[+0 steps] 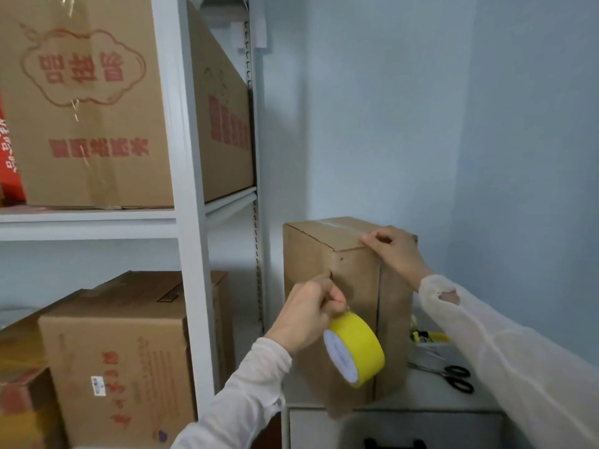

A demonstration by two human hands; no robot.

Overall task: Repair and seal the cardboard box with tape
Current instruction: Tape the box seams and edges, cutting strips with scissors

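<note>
At nine o'clock a white shelf unit (191, 202) holds printed cartons (97, 102). At centre the cardboard box (343, 286) stands on end on a pale cabinet top (431, 393), its long axis vertical and its closed top flaps facing twelve o'clock; one corner edge faces the camera. It is plain brown with a vertical seam down the right face and clear tape along the top. The left hand (308, 315) reaches up from seven o'clock, fingers pinched narrowly on the tape end against the box's front edge, with the yellow tape roll (355, 350) hanging below it, its white core facing eight o'clock. The right hand (395, 251), arm entering from four o'clock, presses curled fingers on the box's top right corner. Black-handled scissors (453, 377) lie at four o'clock.
</note>
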